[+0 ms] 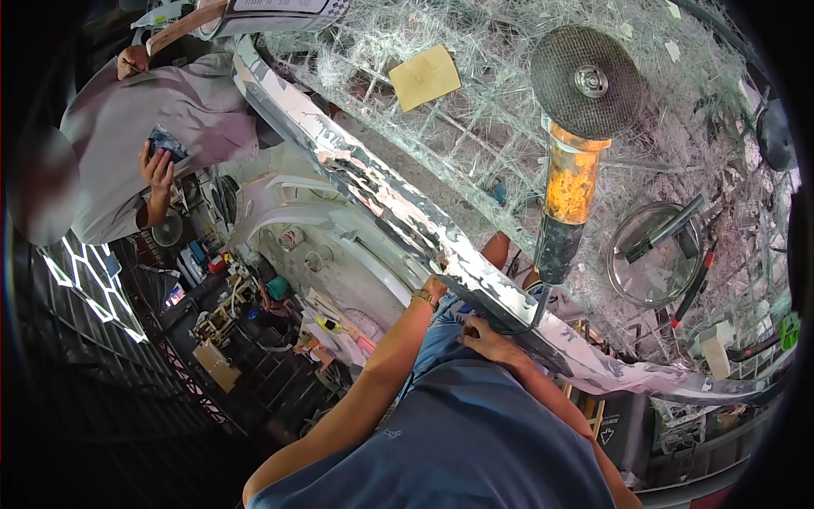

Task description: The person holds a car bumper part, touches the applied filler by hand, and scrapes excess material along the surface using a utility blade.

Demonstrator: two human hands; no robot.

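Observation:
A long curved bumper-like panel (398,208) with patchy white, grey and pinkish filler runs diagonally in front of me. My left hand (437,287), with a watch (426,298) at the wrist, is at its near edge; its fingers are mostly hidden. Lower and to the right, my right hand (487,341) is in front of my patterned blue shorts (449,318), thumb and fingers curled. Whatever may be between those fingers is too small to make out. Beyond the panel lies an orange and black angle grinder (570,182) with a large dark disc (585,81).
Loose glass-fibre strands cover the mesh-like work surface (500,93). On it are a yellowish sandpaper piece (426,78), a round clear container (649,288) and a red-and-black tool (695,284). Another person (161,127) at left holds a phone (166,144). Cluttered tools (246,297) lie behind.

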